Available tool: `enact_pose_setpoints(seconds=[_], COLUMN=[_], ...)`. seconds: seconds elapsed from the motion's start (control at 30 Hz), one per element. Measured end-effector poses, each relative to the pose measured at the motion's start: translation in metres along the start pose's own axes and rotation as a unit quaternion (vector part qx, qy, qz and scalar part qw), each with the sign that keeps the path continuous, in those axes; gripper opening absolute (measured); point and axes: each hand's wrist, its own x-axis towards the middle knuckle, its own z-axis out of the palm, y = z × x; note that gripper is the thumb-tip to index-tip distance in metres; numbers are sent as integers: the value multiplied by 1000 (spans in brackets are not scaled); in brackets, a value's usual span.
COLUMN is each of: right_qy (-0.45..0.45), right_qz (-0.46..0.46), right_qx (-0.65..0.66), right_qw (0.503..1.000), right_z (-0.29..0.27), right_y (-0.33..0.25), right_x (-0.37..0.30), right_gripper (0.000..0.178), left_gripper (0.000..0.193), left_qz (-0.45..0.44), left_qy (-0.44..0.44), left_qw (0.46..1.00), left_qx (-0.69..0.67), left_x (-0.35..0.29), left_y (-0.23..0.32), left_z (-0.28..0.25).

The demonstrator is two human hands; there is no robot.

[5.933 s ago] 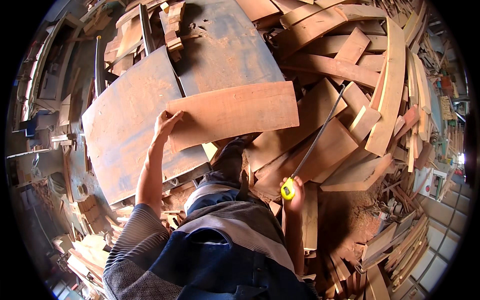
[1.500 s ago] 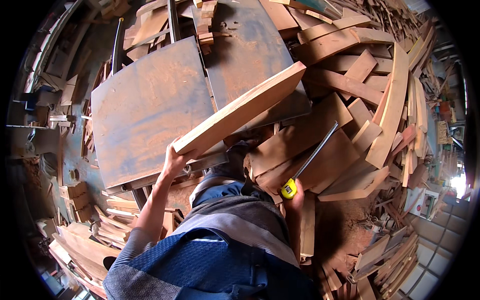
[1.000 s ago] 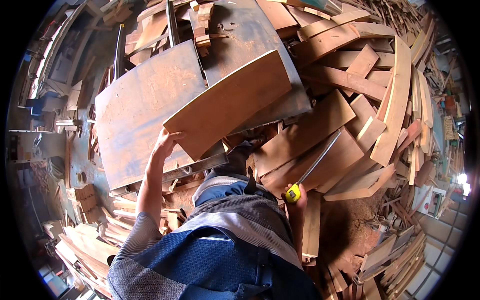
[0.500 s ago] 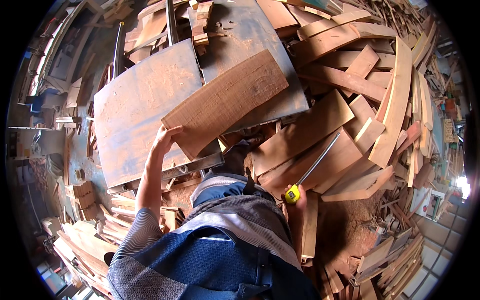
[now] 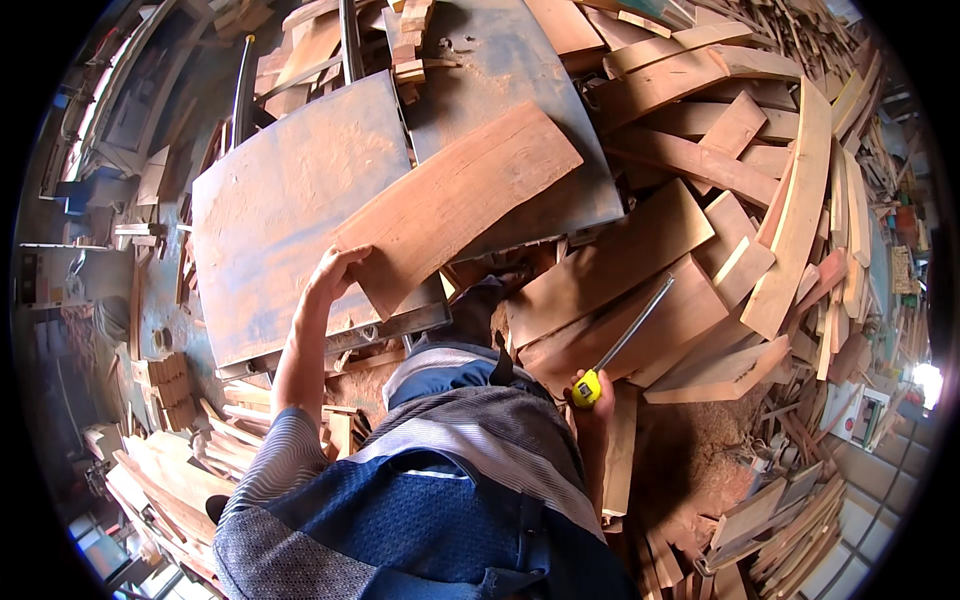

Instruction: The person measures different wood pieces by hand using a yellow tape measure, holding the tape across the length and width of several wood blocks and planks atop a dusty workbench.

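A curved reddish-brown wooden board (image 5: 460, 200) lies slanting over the metal machine table, its near left corner gripped by my left hand (image 5: 338, 272). The board's far end reaches across the right-hand table section. Low on the right, my right hand (image 5: 592, 400) is closed round a yellow tape measure (image 5: 586, 388). Its metal blade (image 5: 635, 325) is partly drawn out and points up and to the right, above the stacked boards. Most of the right hand's fingers are hidden behind the case.
The metal table has a left plate (image 5: 300, 200) and a right plate (image 5: 490, 70), with sawdust on both. Small wood blocks (image 5: 412, 40) sit at its far side. A big heap of curved boards (image 5: 690, 160) fills the right. More planks (image 5: 175, 490) lie at lower left, beside sawdust-covered floor.
The board has tilted slightly in my left hand, and its upper face now looks lighter. My right hand with the tape measure has hardly moved. The view has shifted a little.
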Motion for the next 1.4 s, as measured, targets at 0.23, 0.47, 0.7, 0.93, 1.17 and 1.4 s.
enact_pose_setpoints(seconds=[0.23, 0.47, 0.7, 0.93, 1.17, 1.4], right_qy=[0, 38, 7, 22, -8, 18], right_qz=[11, 26, 80, 53, 38, -84], right_qx=[-39, -59, -101, -130, -131, -183], right_qw=[999, 997, 992, 990, 991, 979], right_z=[7, 24, 28, 40, -18, -65], right_y=[-1, 2, -5, -14, -7, 22], right_x=[1, -1, -7, -13, -9, -70], right_gripper=[23, 31, 26, 25, 27, 29], left_gripper=[33, 75, 62, 45, 32, 20], left_qz=[38, 18, 40, 97, 99, 80], left_qy=[37, 5, -23, -40, -30, 46], left_qw=[999, 986, 954, 914, 924, 956], left_qx=[2, -168, -296, -391, -369, -278], left_x=[-30, -9, -6, 2, 8, 37], left_y=[7, -3, -32, -65, -55, -59], left_z=[28, 20, -11, -30, -16, -23])
